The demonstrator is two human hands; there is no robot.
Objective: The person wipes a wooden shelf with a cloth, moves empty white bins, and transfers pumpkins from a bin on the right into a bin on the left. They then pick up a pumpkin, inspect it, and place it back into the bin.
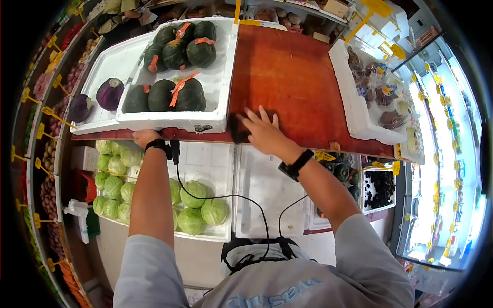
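My left hand (pixel 147 137) is at the lower front edge of a white foam box (pixel 174 123), its fingers mostly hidden beneath or behind the edge. Several dark green squashes (pixel 176 54) with orange bands lie in that box. My right hand (pixel 264 130) rests with spread fingers on the reddish-brown board (pixel 287 72), just right of the box, holding nothing. Two purple cabbages (pixel 110 94) sit in another white foam box (pixel 100 120) at the left.
Green cabbages (pixel 191 221) fill part of a lower foam tray beside a bare white tray (pixel 269 205). A foam box (pixel 354 113) of bagged produce stands at the right. Black cables (pixel 226 196) hang between my arms. Produce shelves line the left; a lit cooler (pixel 436 169) stands right.
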